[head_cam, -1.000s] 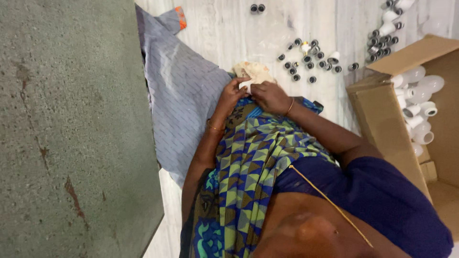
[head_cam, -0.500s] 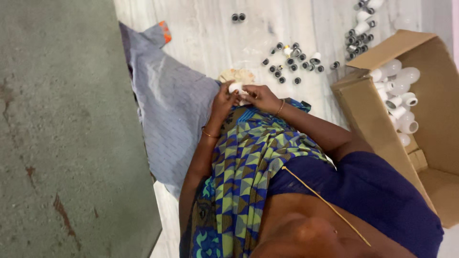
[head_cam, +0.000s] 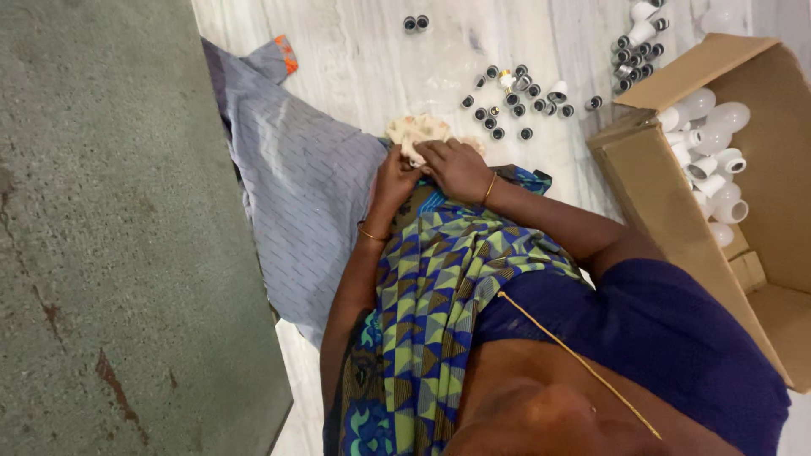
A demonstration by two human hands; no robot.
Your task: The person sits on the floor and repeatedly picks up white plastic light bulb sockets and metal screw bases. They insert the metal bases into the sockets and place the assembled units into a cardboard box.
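My left hand [head_cam: 393, 179] and my right hand [head_cam: 456, 169] meet over my lap, above a blue, green and yellow patterned cloth [head_cam: 439, 279]. Both pinch a small white part [head_cam: 414, 157], mostly hidden under the fingers. Just beyond the hands a cream crumpled cloth [head_cam: 422, 128] lies on the floor. Each wrist wears a thin gold bangle.
Several small dark round caps [head_cam: 515, 101] are scattered on the pale marble floor ahead. A cardboard box [head_cam: 659, 203] at the right holds several white bulb shells [head_cam: 710, 152]. A grey striped cloth [head_cam: 296, 194] lies to the left, beside a green mat [head_cam: 101, 228].
My hands stay together on the white part, which my right fingers now cover more. The view has shifted slightly.
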